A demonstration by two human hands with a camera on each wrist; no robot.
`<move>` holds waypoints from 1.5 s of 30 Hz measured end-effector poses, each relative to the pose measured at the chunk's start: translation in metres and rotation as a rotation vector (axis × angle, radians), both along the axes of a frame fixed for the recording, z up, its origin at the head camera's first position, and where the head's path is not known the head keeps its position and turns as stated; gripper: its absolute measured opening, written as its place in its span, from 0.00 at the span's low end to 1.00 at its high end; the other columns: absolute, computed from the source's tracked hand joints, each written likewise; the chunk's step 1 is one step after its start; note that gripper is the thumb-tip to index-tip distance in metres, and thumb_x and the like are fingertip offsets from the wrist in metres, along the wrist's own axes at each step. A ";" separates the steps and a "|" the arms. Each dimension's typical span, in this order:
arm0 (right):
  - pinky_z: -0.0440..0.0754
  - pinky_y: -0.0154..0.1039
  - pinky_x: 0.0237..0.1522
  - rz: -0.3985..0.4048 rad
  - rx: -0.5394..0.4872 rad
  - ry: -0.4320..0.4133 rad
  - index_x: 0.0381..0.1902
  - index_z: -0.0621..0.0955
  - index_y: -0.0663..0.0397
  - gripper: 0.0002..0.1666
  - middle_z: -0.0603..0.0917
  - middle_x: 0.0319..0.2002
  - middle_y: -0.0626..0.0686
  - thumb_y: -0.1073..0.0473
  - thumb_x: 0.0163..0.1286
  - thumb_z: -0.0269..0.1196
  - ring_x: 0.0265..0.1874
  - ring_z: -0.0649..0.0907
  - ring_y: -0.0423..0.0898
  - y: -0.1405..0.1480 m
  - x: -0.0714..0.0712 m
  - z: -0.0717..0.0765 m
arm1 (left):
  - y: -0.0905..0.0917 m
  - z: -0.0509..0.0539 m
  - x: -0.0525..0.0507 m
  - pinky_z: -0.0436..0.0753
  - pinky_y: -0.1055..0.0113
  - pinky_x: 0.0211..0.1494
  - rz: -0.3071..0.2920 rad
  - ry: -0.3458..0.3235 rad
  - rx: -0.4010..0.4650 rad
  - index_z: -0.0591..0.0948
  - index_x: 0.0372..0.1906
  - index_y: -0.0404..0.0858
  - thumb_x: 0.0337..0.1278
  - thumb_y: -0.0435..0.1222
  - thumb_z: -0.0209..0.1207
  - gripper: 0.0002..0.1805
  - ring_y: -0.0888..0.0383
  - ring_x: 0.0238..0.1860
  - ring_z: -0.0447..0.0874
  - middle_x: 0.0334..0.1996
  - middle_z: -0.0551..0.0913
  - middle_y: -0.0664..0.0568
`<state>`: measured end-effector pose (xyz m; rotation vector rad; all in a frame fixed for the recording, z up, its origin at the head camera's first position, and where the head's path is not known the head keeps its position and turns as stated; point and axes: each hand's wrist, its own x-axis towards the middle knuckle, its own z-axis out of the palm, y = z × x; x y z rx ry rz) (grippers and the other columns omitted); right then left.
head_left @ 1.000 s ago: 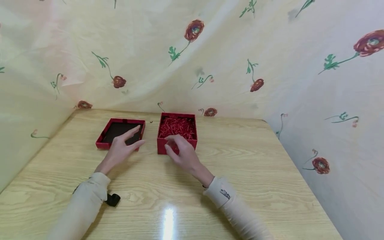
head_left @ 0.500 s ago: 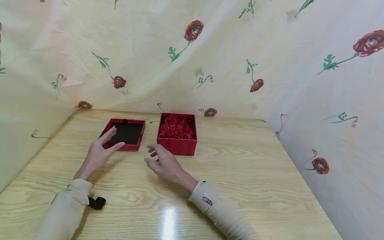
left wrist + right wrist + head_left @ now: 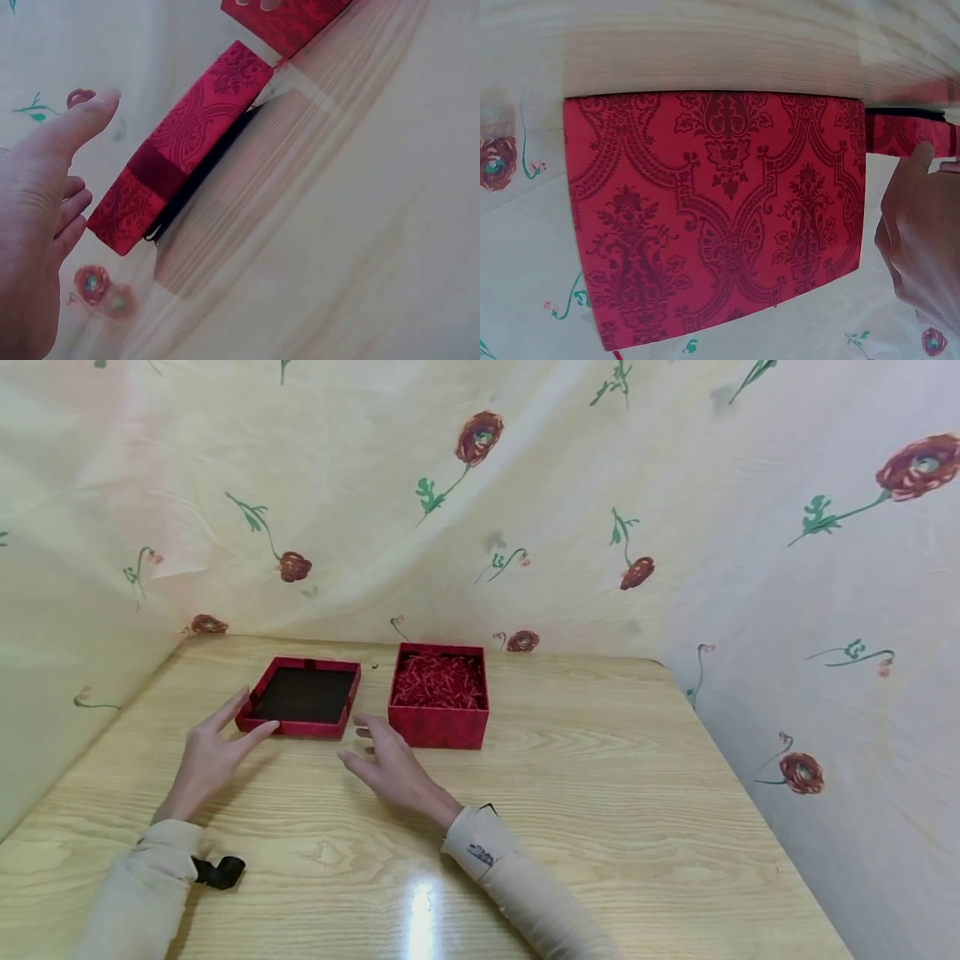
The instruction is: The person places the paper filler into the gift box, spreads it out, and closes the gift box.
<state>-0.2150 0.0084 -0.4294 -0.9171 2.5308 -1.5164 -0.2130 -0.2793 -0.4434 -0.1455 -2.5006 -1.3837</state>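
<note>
A shallow red lid point(image 3: 303, 729) lies inside-up on the table, its dark inside showing. Close to its front left corner is my left hand point(image 3: 204, 758), thumb and fingers spread apart. The left wrist view has this hand point(image 3: 34, 217) beside the end of the patterned lid point(image 3: 195, 124); whether it touches is hard to tell. My right hand point(image 3: 393, 774), fingers loosely bent and holding nothing, hovers in front of the gap between the lid and a deeper red box point(image 3: 438, 727). Red shredded paper point(image 3: 437, 681) fills the box. The brocade box wall point(image 3: 720, 217) fills most of the right wrist view.
A light wooden table point(image 3: 615, 793) carries everything. Flower-printed cloth point(image 3: 360, 485) hangs behind and at both sides. A small black piece point(image 3: 225, 872) sticks out from the left cuff. A tiny dark speck point(image 3: 375, 667) lies between lid and box.
My left hand has moved from over the lid to its front left corner. The right hand has drawn back from the box's front and shifted left, its fingers loosening.
</note>
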 end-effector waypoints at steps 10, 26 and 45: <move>0.78 0.35 0.60 -0.084 -0.013 -0.036 0.78 0.63 0.63 0.39 0.70 0.73 0.61 0.55 0.78 0.64 0.68 0.75 0.54 -0.022 -0.013 0.001 | -0.018 -0.007 -0.002 0.56 0.44 0.76 -0.016 -0.075 0.024 0.52 0.84 0.42 0.72 0.49 0.64 0.47 0.40 0.79 0.50 0.80 0.54 0.41; 0.78 0.39 0.62 -0.209 0.044 -0.178 0.80 0.62 0.59 0.43 0.70 0.72 0.58 0.53 0.76 0.66 0.68 0.75 0.50 -0.039 -0.033 -0.004 | -0.028 -0.009 -0.012 0.63 0.93 0.50 -0.055 -0.099 -0.055 0.55 0.82 0.34 0.72 0.48 0.64 0.46 0.29 0.69 0.66 0.76 0.59 0.33; 0.72 0.32 0.32 -0.270 0.082 -0.125 0.81 0.60 0.60 0.47 0.81 0.42 0.55 0.53 0.73 0.70 0.23 0.69 0.38 -0.058 -0.037 -0.012 | -0.027 -0.011 -0.018 0.62 0.28 0.66 -0.045 -0.154 -0.134 0.58 0.80 0.31 0.72 0.53 0.62 0.46 0.24 0.72 0.57 0.73 0.61 0.25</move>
